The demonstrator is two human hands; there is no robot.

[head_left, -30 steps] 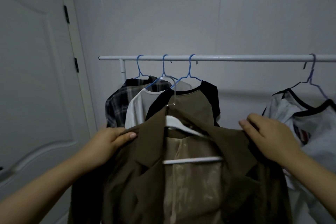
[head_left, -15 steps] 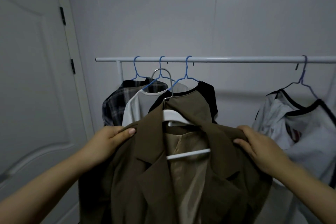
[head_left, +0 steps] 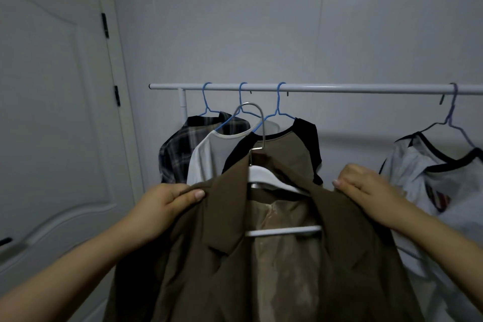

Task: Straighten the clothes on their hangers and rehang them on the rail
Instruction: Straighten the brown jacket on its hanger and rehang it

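I hold a brown jacket (head_left: 230,264) on a white hanger (head_left: 264,178) in front of me, below the white rail (head_left: 339,88). My left hand (head_left: 167,204) grips the jacket's left shoulder and my right hand (head_left: 366,185) grips its right shoulder. The hanger's metal hook (head_left: 251,112) stands upright just under the rail, off it. The jacket's front is open, showing a beige lining (head_left: 285,264).
On the rail hang a plaid shirt (head_left: 183,144), a white tee (head_left: 209,157) and a brown-and-black tee (head_left: 298,144) on blue hangers at left, and a white black-trimmed top (head_left: 431,178) at right. A white door (head_left: 52,112) stands at left.
Both hands have lifted the jacket; the hanger's metal hook has come up into sight and now stands close under the rail.
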